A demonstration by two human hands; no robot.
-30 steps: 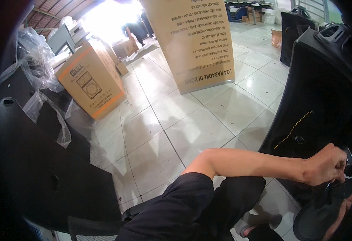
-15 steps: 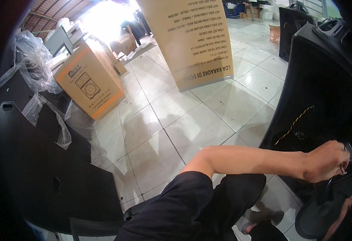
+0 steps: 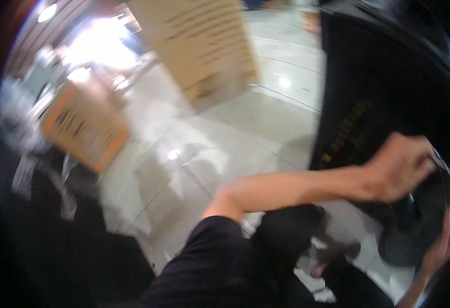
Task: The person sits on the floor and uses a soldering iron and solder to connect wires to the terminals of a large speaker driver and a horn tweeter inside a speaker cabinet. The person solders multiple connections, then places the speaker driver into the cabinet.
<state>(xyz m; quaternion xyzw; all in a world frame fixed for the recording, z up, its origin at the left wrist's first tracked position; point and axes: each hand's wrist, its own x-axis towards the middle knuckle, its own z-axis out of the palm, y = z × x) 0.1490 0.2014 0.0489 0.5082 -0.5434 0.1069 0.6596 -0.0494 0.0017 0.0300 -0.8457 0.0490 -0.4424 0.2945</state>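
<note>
At the right stands a tall black speaker cabinet [image 3: 368, 87]. In front of it my left hand [image 3: 402, 167] is closed, fingers curled at a thin shiny curved edge; motion blur hides what that edge belongs to. Below that hand is a dark, rounded, disc-like piece [image 3: 399, 249], its kind unclear. My right hand [image 3: 443, 238] comes up at the lower right rim, fingers stretched upward beside the dark piece; I cannot tell whether it bears any weight. A smeared yellowish twisted wire [image 3: 350, 126] shows on the cabinet's dark face.
A large brown carton [image 3: 204, 51] stands ahead on the pale tiled floor [image 3: 276, 115]. Farther left is another carton [image 3: 86, 126] with orange edges. Clear plastic wrap [image 3: 19, 123] hangs over black panels or cabinets [image 3: 45, 241] along the left side.
The view has swung right and blurred, so cartons and cabinet sit farther left. My left hand is higher in the picture, still closed. More of my right hand and forearm shows.
</note>
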